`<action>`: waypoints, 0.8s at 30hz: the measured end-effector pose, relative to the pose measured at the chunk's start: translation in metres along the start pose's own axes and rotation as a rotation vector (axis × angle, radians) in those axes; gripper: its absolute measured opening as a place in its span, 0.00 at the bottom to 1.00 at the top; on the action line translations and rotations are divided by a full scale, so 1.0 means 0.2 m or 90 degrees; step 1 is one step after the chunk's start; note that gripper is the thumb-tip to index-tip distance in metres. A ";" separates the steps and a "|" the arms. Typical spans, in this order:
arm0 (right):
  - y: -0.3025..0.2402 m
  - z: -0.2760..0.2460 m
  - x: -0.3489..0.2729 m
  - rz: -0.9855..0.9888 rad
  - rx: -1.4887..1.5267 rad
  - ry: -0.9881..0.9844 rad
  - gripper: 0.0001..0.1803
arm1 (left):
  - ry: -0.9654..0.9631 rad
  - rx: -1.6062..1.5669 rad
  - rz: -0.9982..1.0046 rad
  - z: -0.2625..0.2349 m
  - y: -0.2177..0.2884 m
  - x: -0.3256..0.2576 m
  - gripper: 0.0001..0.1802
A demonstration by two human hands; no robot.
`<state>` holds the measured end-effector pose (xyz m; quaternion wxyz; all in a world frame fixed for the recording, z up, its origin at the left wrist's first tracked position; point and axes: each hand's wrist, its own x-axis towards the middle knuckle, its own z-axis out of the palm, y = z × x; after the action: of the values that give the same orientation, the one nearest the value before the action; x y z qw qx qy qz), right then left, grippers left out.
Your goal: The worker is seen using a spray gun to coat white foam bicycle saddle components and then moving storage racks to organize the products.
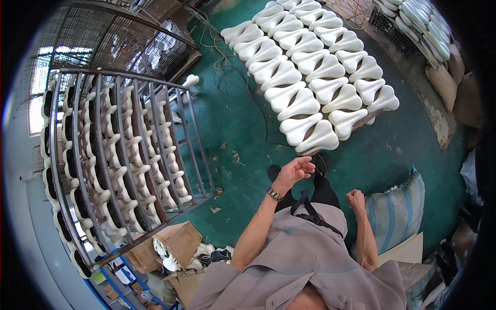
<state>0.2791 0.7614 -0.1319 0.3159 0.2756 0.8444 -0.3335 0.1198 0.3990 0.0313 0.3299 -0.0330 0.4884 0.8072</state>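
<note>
Rows of white bicycle saddles [316, 66] lie side by side on a low support, filling the floor space ahead of me. My left hand [295, 172] is raised just short of the nearest saddle [321, 136], apart from it. Its fingers are stretched out and slightly bent, with nothing held, and a watch [274, 194] circles the wrist. Down at my side, my right hand [356, 200] has its fingers curled in; nothing shows in it. A stuffed grey-blue woven sack [393, 206] stands beside that hand.
At the left is a metal rack [129, 155] loaded with pale saddles. A lone white piece [190, 80] lies past its far corner. Open cardboard boxes [178, 243] sit near my left elbow. Loose cables [251, 93] cross the green floor. A black crate [391, 32] stands far right.
</note>
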 end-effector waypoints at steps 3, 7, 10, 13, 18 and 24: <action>0.01 0.05 0.01 0.058 0.085 -0.068 0.21 | 0.010 0.031 -0.012 0.01 0.01 0.00 0.54; 0.05 0.11 0.02 0.096 0.130 -0.107 0.22 | 0.013 0.042 -0.008 0.01 0.02 -0.01 0.54; 0.11 0.18 0.02 0.118 0.168 -0.087 0.17 | 0.021 0.044 -0.015 0.00 0.02 -0.02 0.52; 0.18 0.23 0.04 0.145 0.253 -0.094 0.13 | 0.027 0.015 -0.020 -0.03 0.00 -0.04 0.47; 0.24 0.26 0.06 0.177 0.340 -0.131 0.10 | 0.033 0.022 -0.059 -0.09 -0.06 -0.06 0.39; 0.20 0.28 0.07 0.159 0.377 -0.124 0.05 | 0.146 0.343 -0.131 -0.21 -0.17 -0.09 0.28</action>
<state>0.3166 0.7478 -0.1893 0.3396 0.4237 0.6364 -0.5479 0.1422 0.3656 -0.0103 0.3497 -0.0846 0.7131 0.6017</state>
